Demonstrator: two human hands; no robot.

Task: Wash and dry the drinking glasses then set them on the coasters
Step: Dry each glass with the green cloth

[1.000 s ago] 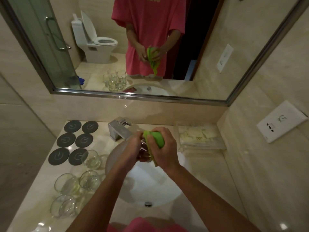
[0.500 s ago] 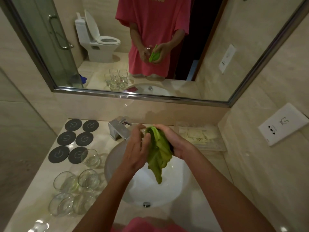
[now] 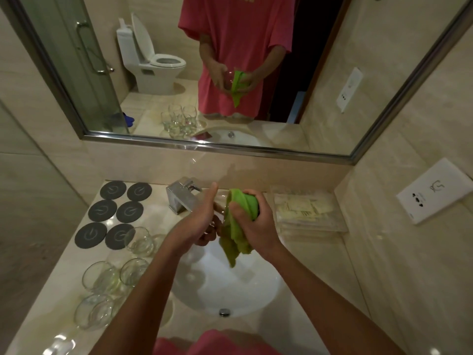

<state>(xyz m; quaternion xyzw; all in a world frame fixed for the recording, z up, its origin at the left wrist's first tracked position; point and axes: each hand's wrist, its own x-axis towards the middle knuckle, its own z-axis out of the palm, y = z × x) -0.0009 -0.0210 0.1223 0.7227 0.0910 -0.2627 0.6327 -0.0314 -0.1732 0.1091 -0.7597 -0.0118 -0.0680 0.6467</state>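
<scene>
Glass (image 3: 220,206) sits between your two hands above the white basin (image 3: 258,290), mostly hidden by cloth and fingers. Your left hand (image 3: 202,219) cups it from the side, thumb pointing up, grip wrapped round the glass. Your right hand (image 3: 252,221) clutches the green cloth (image 3: 239,226), bunched over the glass with a tail hanging down toward the basin. On the desk (image 3: 46,311) to your left, four more glasses (image 3: 107,278) stand clustered near the basin rim. Beyond them, six dark round coasters (image 3: 112,213) lie in two columns, one glass touching the nearest coaster's edge. Chrome tap (image 3: 180,197) stands just behind your left hand.
</scene>
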